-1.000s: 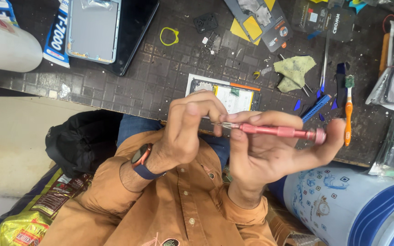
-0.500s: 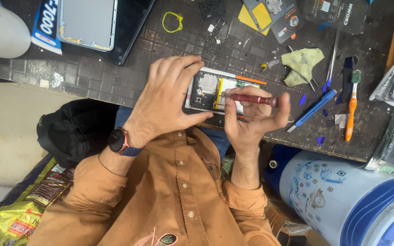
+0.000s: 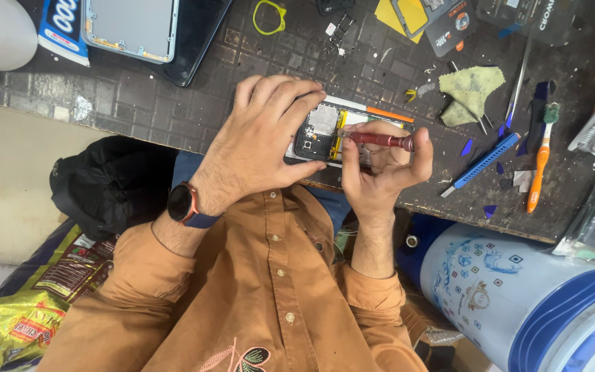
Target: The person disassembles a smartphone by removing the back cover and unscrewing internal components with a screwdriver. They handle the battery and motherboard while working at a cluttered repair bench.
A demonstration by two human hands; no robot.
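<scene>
An opened phone (image 3: 321, 131) with its inner board and battery showing lies on the dark tiled mat (image 3: 173, 103) at the table's near edge. My left hand (image 3: 263, 138), a watch on its wrist, lies over the phone's left end and holds it down. My right hand (image 3: 380, 176) grips a red screwdriver (image 3: 380, 140) that lies almost level, its tip on the phone's inside near my left fingertips. Both hands hide part of the phone.
A phone frame (image 3: 132, 27) and a yellow ring (image 3: 268, 17) lie at the back. A green cloth (image 3: 473, 89), tweezers (image 3: 518, 83), a blue pry tool (image 3: 480, 165) and an orange brush (image 3: 538, 165) lie to the right. Below the table stand a white and blue drum (image 3: 518, 296) and a black bag (image 3: 111, 182).
Both hands went from in front of my chest forward to the table. My left hand let go of the screwdriver and settled on the phone; my right hand brought the screwdriver tip onto it.
</scene>
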